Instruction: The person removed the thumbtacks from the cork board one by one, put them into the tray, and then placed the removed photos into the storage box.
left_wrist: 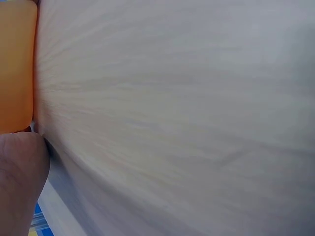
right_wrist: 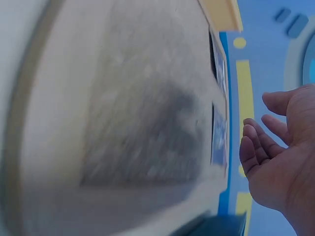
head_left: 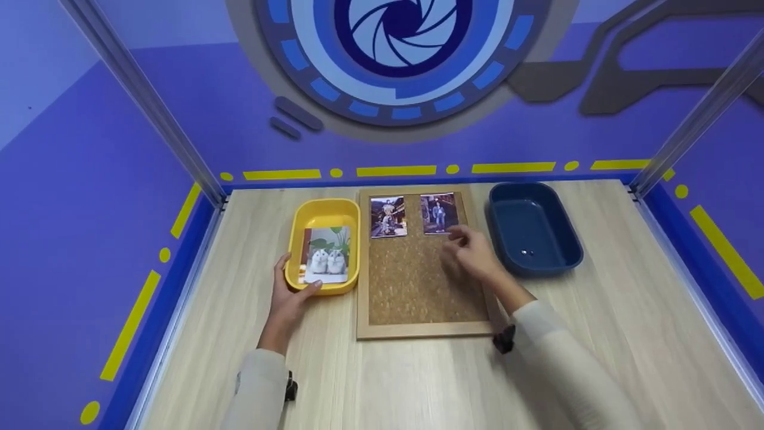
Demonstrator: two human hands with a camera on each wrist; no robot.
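Note:
My left hand [head_left: 289,306] grips the near left corner of a yellow tray [head_left: 325,216], thumb over the rim and fingers along its side. Inside lies a stack of photos, the top photo [head_left: 327,257] showing two white furry animals and green leaves. A wood-framed corkboard [head_left: 412,280] lies beside the tray. Two photos are on its far part, the left photo [head_left: 388,216] and the right photo [head_left: 434,210]. Just below the right photo hovers my right hand [head_left: 476,254]. Its fingers are loosely bent, with nothing visible between them in the right wrist view.
A dark blue tray [head_left: 522,215] stands right of the corkboard, with a couple of small shiny pieces [head_left: 527,252] in it. Purple-blue panels [head_left: 197,107] wall in the wooden table [head_left: 418,382] at the back and sides.

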